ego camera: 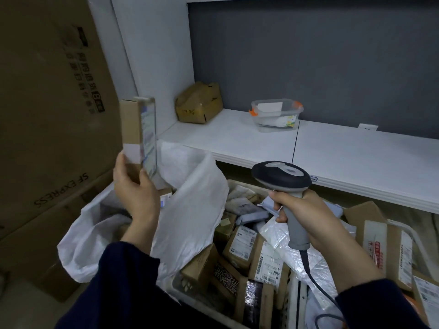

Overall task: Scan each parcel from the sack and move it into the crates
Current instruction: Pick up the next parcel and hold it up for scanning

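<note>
A: Where is the parcel [137, 129] held?

B: It is pinched at its lower end by the left hand [134, 186], thumb on the near face and fingers curled behind; it is raised above the mouth of the sack [190, 200], at about ten o'clock in the view.

A: And the scanner [282, 178]?

B: Its grey handle is wrapped by the right hand [306, 217], with the forefinger laid near the trigger; the head is kept at about three o'clock.

A: What does the next move turn on?

B: The parcel is found at roughly ten o'clock from the scanner head; its long axis is stood upright, twelve to six, and its labelled face is turned towards three o'clock, so the beam is judged to need aiming leftward. The crates are nearer the right hand.

A: What can be counted?

B: One parcel is held; one scanner and one sack are seen; two crates are made out, the near crate [294, 301] and the far crate [415, 237]. Both are heaped with parcels too overlapped to be counted. On the shelf [344, 153], one brown box [199, 102] and one clear tub [276, 115] are set.
</note>
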